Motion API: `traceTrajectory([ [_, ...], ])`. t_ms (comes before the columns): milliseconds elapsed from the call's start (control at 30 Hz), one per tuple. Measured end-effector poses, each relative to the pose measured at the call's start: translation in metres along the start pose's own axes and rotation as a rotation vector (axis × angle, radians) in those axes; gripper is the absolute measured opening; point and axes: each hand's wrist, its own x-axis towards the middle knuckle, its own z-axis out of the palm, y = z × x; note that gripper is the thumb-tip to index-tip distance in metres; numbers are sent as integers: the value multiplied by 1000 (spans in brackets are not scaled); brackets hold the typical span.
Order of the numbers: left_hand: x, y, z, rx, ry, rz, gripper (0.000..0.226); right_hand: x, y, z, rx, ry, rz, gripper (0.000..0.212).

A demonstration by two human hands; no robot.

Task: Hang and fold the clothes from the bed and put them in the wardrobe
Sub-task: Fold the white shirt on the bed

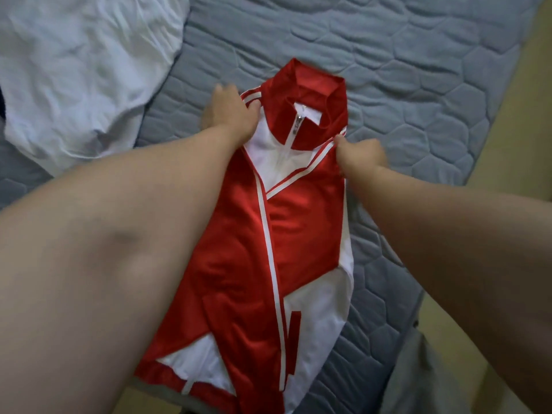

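A red and white zip-up jacket [286, 222] lies face up on the bed, its sleeves folded in over the front and its collar toward the far side. My left hand [231, 115] grips the left shoulder of the jacket beside the collar, fingers curled under the fabric edge. My right hand [360, 155] pinches the right shoulder edge just below the collar. Both forearms reach in from the near side over the jacket.
The bed is covered by a grey-blue quilted mattress cover [403, 85]. A crumpled white garment or sheet [80, 70] lies at the far left. The beige floor [525, 130] shows along the right edge of the bed.
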Motion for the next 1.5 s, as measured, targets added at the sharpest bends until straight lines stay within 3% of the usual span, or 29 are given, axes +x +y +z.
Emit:
traceTrajectory([
  [100,29,19,4,128,-107,-35,61,17,-7,-1,-32,-87,-76,42],
  [233,52,29,2,276,-180,104,41,36,-18,-7,146,-247,-15,12],
  [333,61,38,-8,361,-208,129,33,45,-24,-19,328,-347,68,17],
  [433,69,49,-21,319,-137,139,25,46,-40,-32,567,-276,186,19],
  [500,72,58,-31,178,-116,135,18,47,-50,-38,635,-216,165,20],
  [567,72,63,-43,-8,-169,106,3,46,-54,-42,570,-184,58,23],
  [767,49,39,-79,-80,-220,176,33,-1,-35,-61,356,-128,-210,18],
  [900,-32,11,-112,-220,-166,175,32,-78,-1,-60,203,-183,-345,21],
  [1000,-103,-34,-122,-403,-146,26,21,-150,33,-49,-110,-250,-557,28],
  [1167,-199,-128,-106,-822,-42,-399,39,-244,94,-5,-496,-436,-806,25],
  [1300,-265,-202,-68,-714,-34,-504,22,-290,139,41,-725,-530,-881,20],
  [1500,-303,-262,-5,-453,-54,-395,34,-304,188,99,-935,-572,-852,16],
])
